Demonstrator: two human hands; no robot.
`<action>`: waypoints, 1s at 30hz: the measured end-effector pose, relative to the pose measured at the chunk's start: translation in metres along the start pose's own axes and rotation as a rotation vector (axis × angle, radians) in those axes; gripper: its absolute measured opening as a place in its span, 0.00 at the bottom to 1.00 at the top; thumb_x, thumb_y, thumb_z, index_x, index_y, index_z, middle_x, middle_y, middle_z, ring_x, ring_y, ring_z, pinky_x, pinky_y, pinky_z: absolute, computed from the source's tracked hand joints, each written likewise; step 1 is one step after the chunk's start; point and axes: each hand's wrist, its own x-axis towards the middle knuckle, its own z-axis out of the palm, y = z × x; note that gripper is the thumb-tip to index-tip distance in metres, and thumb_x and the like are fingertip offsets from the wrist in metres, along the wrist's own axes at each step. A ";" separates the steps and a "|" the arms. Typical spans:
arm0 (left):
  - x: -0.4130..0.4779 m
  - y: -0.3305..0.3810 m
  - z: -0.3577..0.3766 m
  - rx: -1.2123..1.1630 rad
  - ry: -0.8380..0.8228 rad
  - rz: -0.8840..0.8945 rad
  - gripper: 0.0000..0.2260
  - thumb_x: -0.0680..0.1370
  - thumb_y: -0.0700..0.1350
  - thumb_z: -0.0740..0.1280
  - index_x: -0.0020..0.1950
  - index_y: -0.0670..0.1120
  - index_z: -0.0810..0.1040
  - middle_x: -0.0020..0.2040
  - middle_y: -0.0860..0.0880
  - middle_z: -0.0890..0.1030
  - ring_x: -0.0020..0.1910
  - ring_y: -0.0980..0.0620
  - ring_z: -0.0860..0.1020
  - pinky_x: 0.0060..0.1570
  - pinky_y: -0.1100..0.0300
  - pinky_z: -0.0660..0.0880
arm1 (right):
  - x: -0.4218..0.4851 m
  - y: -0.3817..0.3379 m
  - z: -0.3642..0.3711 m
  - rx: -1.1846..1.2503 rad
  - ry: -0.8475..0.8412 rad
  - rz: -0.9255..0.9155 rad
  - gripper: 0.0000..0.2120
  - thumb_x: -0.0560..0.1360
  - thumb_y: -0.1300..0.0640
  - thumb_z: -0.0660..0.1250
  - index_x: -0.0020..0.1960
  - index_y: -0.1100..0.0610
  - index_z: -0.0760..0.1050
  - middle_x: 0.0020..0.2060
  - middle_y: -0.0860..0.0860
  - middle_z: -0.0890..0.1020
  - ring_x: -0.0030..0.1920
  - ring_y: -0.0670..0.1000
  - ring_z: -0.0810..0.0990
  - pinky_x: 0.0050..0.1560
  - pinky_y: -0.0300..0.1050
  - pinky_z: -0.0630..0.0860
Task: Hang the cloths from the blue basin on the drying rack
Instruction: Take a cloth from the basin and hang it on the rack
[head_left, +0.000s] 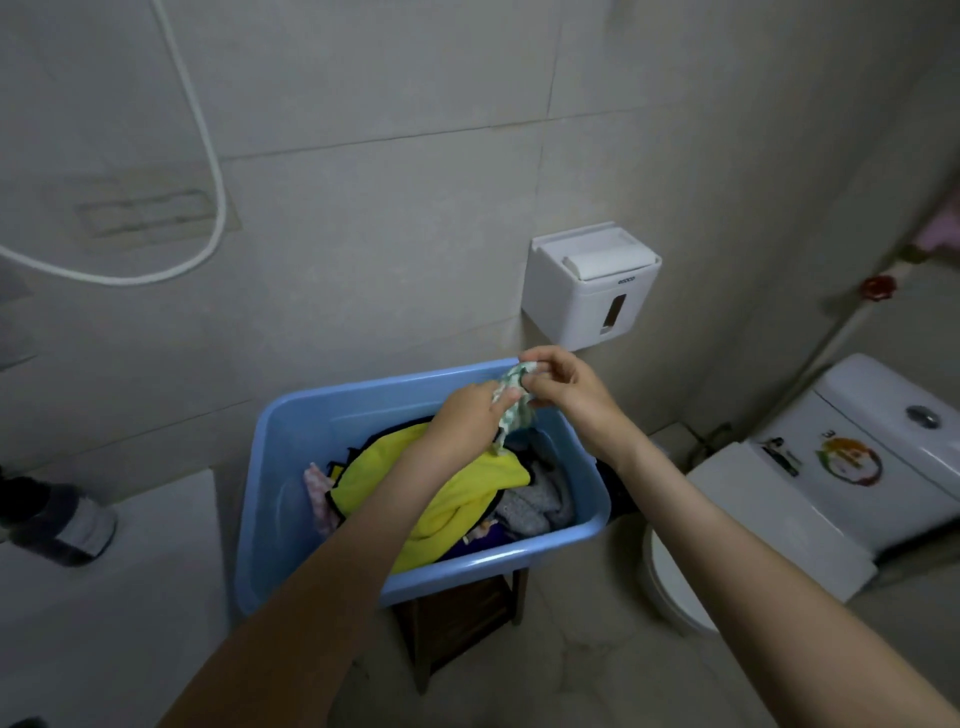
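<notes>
A rectangular blue plastic basin (291, 431) stands on a dark wooden stool (457, 623) against the tiled wall (389, 234), and it is filled with cloths; a large yellow cloth (467, 493) with a dark edge lies on top in the middle, a grey knitted cloth (535, 504) lies at its right side, and a pink patterned cloth (318, 493) shows at the left side of the basin, near its wall. Both hands are above the far part of the basin and hold one small white-and-green patterned cloth (514, 410) between them; the left hand (467, 415) has its fingers curled round the lower part of this cloth, and the right hand (561, 384) pinches the upper end with the thumb and the fingertips, a little higher and just beside the left one; the cloth is crumpled, lifted out of the pile, and its loose end hangs down toward the yellow cloth; I cannot tell whether it touches it. On the wall behind the hands there is a white plastic tissue box (592, 286); at the right stands a white ceramic toilet (857, 457) with a closed lid and a round colourful sticker (849, 461) on the tank; a small red valve knob (878, 287) is on the pipe above it; a white hose (208, 182) hangs in a loop on the wall at the left; a dark bottle (57, 519) is at the far left, blurred.
</notes>
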 end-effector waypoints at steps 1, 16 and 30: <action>-0.001 0.006 -0.001 0.030 -0.044 0.028 0.16 0.83 0.49 0.56 0.59 0.38 0.76 0.56 0.38 0.79 0.56 0.40 0.76 0.54 0.53 0.70 | -0.002 0.000 -0.003 0.009 0.026 -0.003 0.11 0.75 0.70 0.64 0.53 0.57 0.73 0.45 0.57 0.73 0.44 0.51 0.75 0.44 0.41 0.76; -0.025 0.093 0.048 0.105 -0.068 0.412 0.01 0.80 0.41 0.56 0.50 0.44 0.64 0.41 0.44 0.75 0.39 0.42 0.71 0.35 0.52 0.64 | -0.113 -0.025 -0.083 -0.346 0.505 0.118 0.08 0.74 0.65 0.60 0.47 0.58 0.77 0.38 0.53 0.77 0.36 0.49 0.74 0.35 0.41 0.71; -0.156 0.179 0.152 0.150 -0.380 0.860 0.14 0.79 0.46 0.62 0.35 0.49 0.62 0.32 0.48 0.71 0.36 0.43 0.72 0.32 0.53 0.63 | -0.349 -0.013 -0.123 -0.436 0.858 0.497 0.08 0.74 0.59 0.60 0.37 0.57 0.72 0.30 0.54 0.78 0.30 0.50 0.76 0.28 0.39 0.72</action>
